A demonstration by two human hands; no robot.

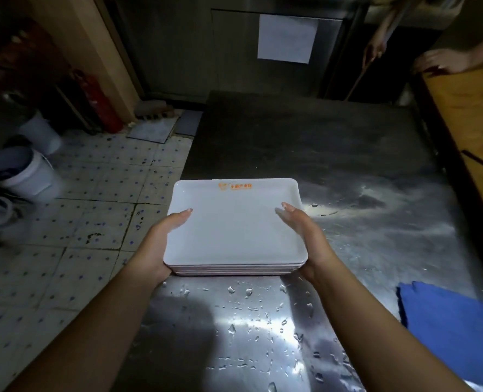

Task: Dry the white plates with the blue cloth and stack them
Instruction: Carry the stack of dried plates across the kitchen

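A stack of several white rectangular plates (234,227), the top one with an orange logo at its far edge, is at the left part of the wet steel table (362,222). My left hand (161,239) grips the stack's left side, thumb on the top rim and fingers underneath. My right hand (305,236) grips the right side the same way. Whether the stack rests on the table or is just above it is unclear. The blue cloth (447,321) lies flat on the table at the right, apart from both hands.
Water drops cover the table's near part. A wooden counter (472,114) runs along the right, with another person's hand (438,62) on its far end. White buckets (22,174) and a red extinguisher (99,100) stand on the tiled floor at left.
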